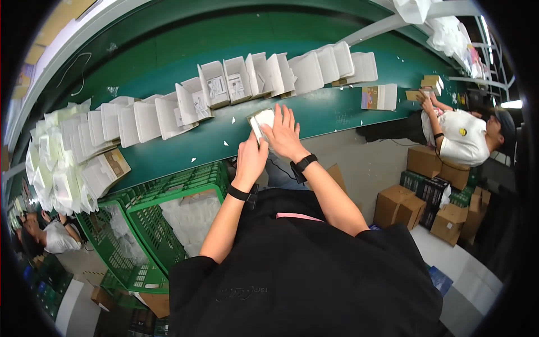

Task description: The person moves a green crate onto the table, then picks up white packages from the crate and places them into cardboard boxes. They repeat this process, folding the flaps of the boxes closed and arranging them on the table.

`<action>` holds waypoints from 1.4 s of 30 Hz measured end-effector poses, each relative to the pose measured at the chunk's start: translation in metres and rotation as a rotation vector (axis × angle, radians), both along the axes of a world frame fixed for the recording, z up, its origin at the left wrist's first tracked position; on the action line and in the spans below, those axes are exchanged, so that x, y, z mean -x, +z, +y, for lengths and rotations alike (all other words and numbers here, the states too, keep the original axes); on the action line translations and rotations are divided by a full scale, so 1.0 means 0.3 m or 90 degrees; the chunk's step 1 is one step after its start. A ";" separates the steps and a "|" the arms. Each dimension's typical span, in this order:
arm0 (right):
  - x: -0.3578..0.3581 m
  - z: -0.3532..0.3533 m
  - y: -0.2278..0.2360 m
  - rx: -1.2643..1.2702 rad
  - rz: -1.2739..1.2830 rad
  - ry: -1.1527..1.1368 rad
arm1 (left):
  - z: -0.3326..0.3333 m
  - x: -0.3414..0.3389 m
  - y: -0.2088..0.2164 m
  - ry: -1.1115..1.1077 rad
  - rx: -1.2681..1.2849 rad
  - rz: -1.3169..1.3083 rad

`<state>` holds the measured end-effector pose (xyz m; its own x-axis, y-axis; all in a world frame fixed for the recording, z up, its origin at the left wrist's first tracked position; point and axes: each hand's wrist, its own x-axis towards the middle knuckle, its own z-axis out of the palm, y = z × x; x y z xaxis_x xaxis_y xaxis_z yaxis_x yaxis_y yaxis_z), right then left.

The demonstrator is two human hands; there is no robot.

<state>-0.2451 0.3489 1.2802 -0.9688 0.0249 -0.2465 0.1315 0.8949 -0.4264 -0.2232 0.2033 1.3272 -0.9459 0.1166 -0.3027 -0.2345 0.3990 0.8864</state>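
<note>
Just off the near edge of the green table, both my hands are on a small white box with a brown inner edge. My left hand pinches its lower end with thumb and fingers. My right hand holds its right side, thumb across the white face and the other fingers stretched forward. My palms hide part of the box. Beyond my hands, a long curved row of open white boxes stands on the table; several hold folded printed papers.
Green plastic crates with clear bags stand below the table at left. Wrapped pale packs pile up at the far left. A flat-lying box is on the table at right, near a co-worker. Cardboard cartons sit on the floor at right.
</note>
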 end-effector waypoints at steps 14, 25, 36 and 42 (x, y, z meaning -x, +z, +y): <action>-0.008 0.121 0.076 0.255 -0.015 -0.184 | 0.050 -0.007 0.040 -0.005 0.050 -0.048; -0.099 0.165 0.134 0.166 0.145 -0.075 | 0.179 -0.057 0.087 0.055 0.017 -0.128; -0.198 0.196 0.140 -0.024 0.093 -0.134 | 0.227 -0.057 0.127 0.043 0.333 0.365; -0.258 0.246 0.132 0.203 0.190 -0.046 | 0.212 0.152 0.148 -0.540 0.482 0.374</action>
